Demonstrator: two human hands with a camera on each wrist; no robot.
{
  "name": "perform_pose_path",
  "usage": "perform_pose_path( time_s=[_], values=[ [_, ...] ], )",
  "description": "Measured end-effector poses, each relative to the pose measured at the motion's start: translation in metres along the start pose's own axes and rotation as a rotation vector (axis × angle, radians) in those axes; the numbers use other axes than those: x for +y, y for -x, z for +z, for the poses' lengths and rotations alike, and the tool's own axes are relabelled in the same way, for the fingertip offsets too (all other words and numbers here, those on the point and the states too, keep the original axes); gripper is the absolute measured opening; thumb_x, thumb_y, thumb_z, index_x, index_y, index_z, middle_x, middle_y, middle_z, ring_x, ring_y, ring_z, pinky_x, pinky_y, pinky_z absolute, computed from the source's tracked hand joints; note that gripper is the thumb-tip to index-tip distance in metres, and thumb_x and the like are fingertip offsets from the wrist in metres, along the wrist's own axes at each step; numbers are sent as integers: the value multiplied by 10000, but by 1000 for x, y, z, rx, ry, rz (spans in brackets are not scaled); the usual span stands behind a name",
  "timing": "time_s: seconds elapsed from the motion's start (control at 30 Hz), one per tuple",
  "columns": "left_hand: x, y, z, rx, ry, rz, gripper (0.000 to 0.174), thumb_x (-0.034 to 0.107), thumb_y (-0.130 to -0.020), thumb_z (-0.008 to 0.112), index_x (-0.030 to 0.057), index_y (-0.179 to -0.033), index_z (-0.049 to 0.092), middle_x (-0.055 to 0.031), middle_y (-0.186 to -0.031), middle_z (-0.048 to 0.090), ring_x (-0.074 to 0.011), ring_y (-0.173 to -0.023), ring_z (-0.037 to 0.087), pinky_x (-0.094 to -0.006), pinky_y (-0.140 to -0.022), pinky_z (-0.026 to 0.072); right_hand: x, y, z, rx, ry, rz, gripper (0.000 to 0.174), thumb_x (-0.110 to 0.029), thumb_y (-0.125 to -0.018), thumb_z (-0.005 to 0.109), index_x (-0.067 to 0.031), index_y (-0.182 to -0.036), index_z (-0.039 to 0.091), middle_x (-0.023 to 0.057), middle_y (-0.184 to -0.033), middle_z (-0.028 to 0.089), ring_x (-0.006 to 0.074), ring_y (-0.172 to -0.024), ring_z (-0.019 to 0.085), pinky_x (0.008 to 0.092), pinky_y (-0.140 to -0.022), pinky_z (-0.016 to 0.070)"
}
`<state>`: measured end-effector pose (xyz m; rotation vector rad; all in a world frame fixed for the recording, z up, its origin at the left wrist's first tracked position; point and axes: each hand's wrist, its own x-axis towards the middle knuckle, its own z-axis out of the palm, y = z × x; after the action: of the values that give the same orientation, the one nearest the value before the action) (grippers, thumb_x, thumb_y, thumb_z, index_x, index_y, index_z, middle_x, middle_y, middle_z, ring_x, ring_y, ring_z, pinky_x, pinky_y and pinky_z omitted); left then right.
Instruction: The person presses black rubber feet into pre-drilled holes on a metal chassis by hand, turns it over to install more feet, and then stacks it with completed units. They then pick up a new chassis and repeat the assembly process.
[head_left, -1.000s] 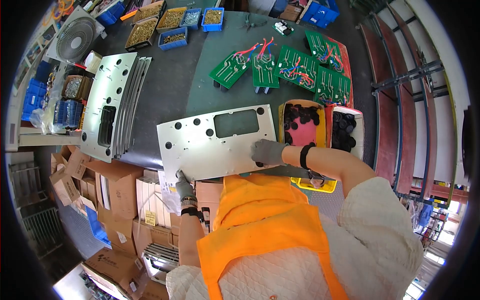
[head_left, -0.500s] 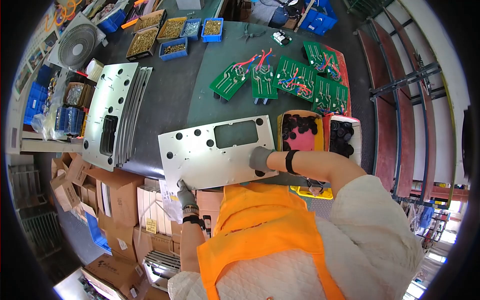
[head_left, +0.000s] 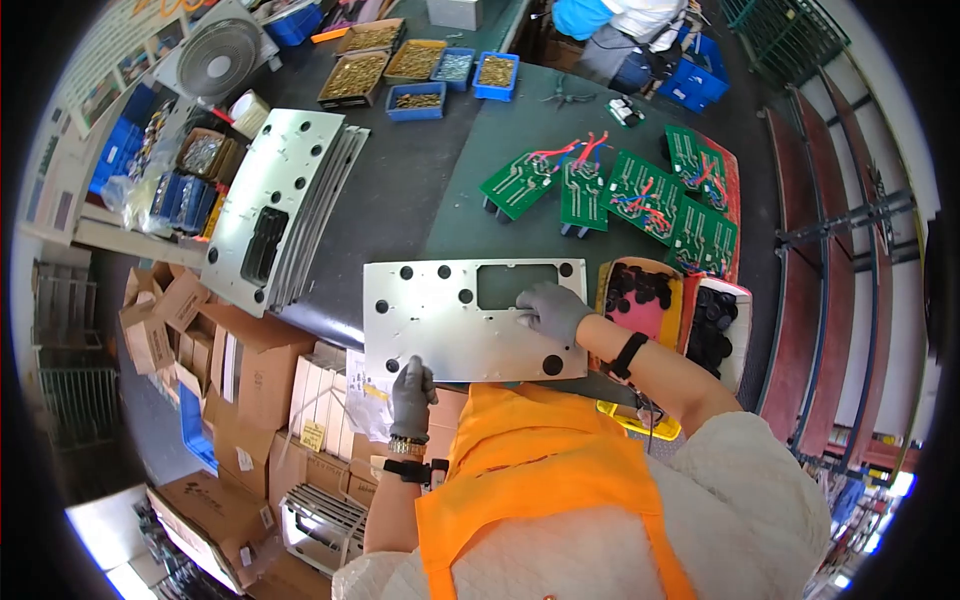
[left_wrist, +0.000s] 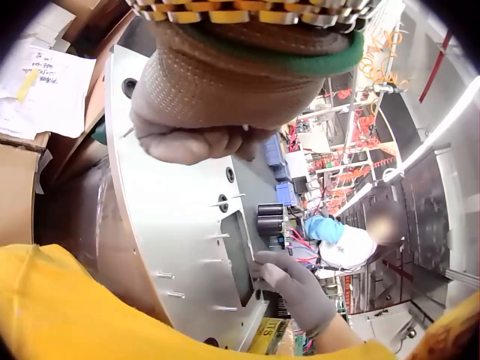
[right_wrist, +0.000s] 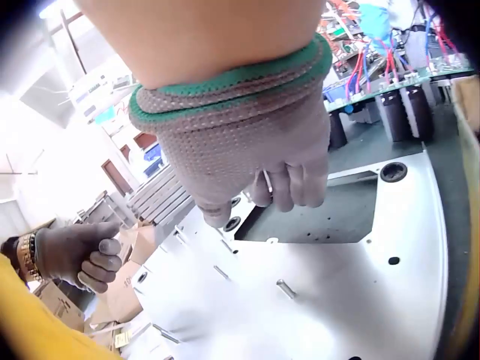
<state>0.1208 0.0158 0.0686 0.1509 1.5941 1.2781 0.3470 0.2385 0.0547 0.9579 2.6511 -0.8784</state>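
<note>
A silvery metal panel [head_left: 450,345] lies on the dark table mat, with round holes ringed in black, a rectangular cutout and several thin upright studs. My gloved right hand [head_left: 555,312] pinches the near edge of that cutout, thumb on one side and fingers bent over the opening. In the right wrist view its curled fingertips [right_wrist: 281,193] reach down at the opening. By the panel's front left edge is my gloved left hand [head_left: 412,398], thumb raised and fingers curled in, nothing visible inside them. The right wrist view shows this left hand [right_wrist: 82,257] as a loose fist.
Right of the panel stand a yellow bin [head_left: 603,285] and a white-and-red bin [head_left: 745,345], both with black round parts. Green circuit boards [head_left: 640,200] with wires lie behind. A stack of similar panels [head_left: 240,220] stands left, small-parts boxes [head_left: 415,105] at the back.
My right hand has gone from the panel's right front area to the cutout edge. The left hand has come off the panel's front edge and curled. The panel now lies squarer to me.
</note>
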Motion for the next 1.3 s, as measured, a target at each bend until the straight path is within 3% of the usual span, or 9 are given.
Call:
perform_pose_path(
  time_s=[0.07,0.13,0.2,0.27,0.33,0.57,0.8,1.0,1.3],
  values=[
    [-7,-11,-8,-36,-213,-147,362,416,-963,557,81,-845,627,-4,-608,496,-99,-506,479,-244,-450,378,-4,-17,6,91,60,-69,422,-391,-851,637,-73,-1128,623,160,-1074,642,338,-1044,602,430,-900,490],
    [-97,-59,-56,-334,-919,602,285,370,-958,580,105,-1015,667,-18,-652,526,-101,-551,516,-249,-457,386,-17,-29,16,-112,220,11,490,-442,-851,644,-56,-1150,592,177,-1182,595,328,-1147,550,425,-950,467],
    [-122,-63,-57,-495,-722,336,255,297,-969,577,146,-1163,648,-5,-670,521,-97,-563,498,-249,-463,381,-29,-37,18,-153,218,77,544,-456,-805,703,-38,-1136,593,184,-1127,629,345,-1081,602,438,-921,492],
    [-67,-30,-18,-288,-340,-401,271,277,-982,563,150,-1213,627,18,-656,495,-93,-540,453,-253,-473,377,-30,-39,12,-209,37,171,547,-467,-744,756,-39,-1060,625,192,-1066,654,357,-1018,629,438,-885,494],
    [-72,-26,-22,-319,-48,-496,325,333,-985,558,155,-1253,608,43,-638,447,-88,-527,400,-252,-481,371,-33,-38,9,-287,-36,145,561,-478,-760,739,-10,-1050,632,211,-1090,653,363,-1012,636,428,-887,497],
    [-31,6,-41,-186,145,-193,172,248,-964,596,79,-970,562,38,-680,421,-86,-554,410,-241,-518,374,-53,-22,17,93,-199,-28,431,-395,-756,780,-8,-891,649,166,-848,649,306,-763,632,385,-735,501],
    [15,27,-52,-101,349,153,353,261,-985,563,21,-1244,558,32,-708,485,-68,-581,438,-213,-540,385,-106,-74,-48,204,-659,0,318,-315,-866,697,-7,-830,628,75,-653,545,142,-606,505,333,-594,442],
    [-13,36,-74,49,350,100,294,217,-986,544,-4,-1170,605,27,-681,481,-70,-558,446,-217,-506,385,-229,-201,-73,164,-1237,-184,211,-105,-900,596,-36,-1099,603,44,-998,623,128,-903,553,275,-834,457],
    [-60,86,-135,436,501,33,276,201,-973,545,-1,-1150,613,12,-668,494,-86,-534,454,-243,-480,408,-371,-382,-16,409,-1639,126,237,-83,-900,647,-105,-1109,537,45,-1018,590,121,-886,573,253,-737,499]
  ],
)
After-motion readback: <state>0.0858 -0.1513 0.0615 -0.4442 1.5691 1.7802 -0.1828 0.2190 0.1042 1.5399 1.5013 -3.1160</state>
